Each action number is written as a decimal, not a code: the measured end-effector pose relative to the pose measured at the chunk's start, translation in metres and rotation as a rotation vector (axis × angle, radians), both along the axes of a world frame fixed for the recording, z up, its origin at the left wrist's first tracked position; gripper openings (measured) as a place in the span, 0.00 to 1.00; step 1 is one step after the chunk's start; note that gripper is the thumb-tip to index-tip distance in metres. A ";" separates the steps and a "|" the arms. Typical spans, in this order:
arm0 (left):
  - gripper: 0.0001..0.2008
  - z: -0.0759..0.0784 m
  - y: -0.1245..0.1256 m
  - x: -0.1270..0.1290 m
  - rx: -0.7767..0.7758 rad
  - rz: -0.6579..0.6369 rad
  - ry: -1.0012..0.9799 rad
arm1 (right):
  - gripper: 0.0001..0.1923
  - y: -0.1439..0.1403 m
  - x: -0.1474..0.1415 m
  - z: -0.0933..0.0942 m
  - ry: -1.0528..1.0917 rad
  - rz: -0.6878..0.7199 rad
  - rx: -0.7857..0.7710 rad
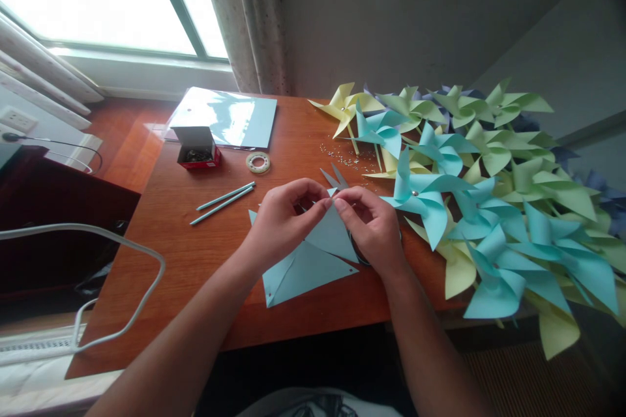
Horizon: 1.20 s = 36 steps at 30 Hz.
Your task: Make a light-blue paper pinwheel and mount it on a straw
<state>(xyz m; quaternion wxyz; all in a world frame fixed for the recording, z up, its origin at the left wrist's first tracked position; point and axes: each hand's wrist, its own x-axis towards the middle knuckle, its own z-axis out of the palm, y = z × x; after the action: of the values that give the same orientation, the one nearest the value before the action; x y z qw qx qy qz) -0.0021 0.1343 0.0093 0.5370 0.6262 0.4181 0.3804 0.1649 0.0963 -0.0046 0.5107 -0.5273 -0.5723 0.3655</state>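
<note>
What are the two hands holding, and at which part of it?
Both the left hand and the right hand pinch the light blue cut paper square at its folded-up corner tips, which meet above the sheet's middle.

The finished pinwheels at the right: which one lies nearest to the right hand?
The light blue pinwheel with the metal pin in its centre, just beside the right hand; the other pinwheels lie farther right or behind.

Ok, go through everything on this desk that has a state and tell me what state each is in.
Blue paper sheet: corners folded up, pinched at centre by left hand and right hand.
Red box: lid open.
Scissors: blades open.
Tape roll: lying flat.
Two blue sticks: lying loose.
Pinwheels: folded, piled.
</note>
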 end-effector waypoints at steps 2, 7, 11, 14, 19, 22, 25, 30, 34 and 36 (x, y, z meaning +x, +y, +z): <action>0.09 0.001 0.000 0.000 0.021 -0.005 0.026 | 0.04 0.000 0.000 0.002 -0.029 0.002 0.023; 0.08 0.003 -0.001 -0.001 0.074 -0.020 0.089 | 0.05 0.001 0.000 0.004 -0.134 -0.010 0.095; 0.07 0.003 -0.001 0.000 0.100 -0.016 0.117 | 0.06 0.001 0.000 0.002 -0.151 -0.027 0.100; 0.07 0.003 -0.001 0.000 0.094 -0.009 0.116 | 0.06 0.001 0.000 0.001 -0.124 -0.023 0.064; 0.07 0.004 -0.001 0.000 0.077 0.017 0.081 | 0.04 0.000 0.000 0.000 -0.050 -0.025 0.003; 0.06 0.004 -0.001 0.001 0.085 0.024 0.087 | 0.04 0.001 -0.001 0.001 -0.067 -0.035 0.006; 0.06 0.003 -0.001 0.002 0.102 0.019 0.105 | 0.04 0.001 -0.001 0.001 -0.093 -0.043 0.021; 0.05 0.003 -0.002 0.002 0.107 0.026 0.120 | 0.04 0.001 -0.001 0.002 -0.082 -0.042 0.019; 0.05 0.004 -0.002 0.001 0.094 0.016 0.104 | 0.04 0.001 -0.001 0.000 -0.062 -0.045 0.006; 0.05 0.004 -0.002 0.001 0.099 0.016 0.108 | 0.04 0.001 -0.002 0.000 -0.050 -0.044 0.002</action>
<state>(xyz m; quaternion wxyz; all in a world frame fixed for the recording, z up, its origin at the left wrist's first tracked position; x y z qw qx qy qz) -0.0013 0.1323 0.0134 0.4788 0.6682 0.4321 0.3708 0.1633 0.0975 -0.0051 0.5044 -0.5483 -0.5737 0.3404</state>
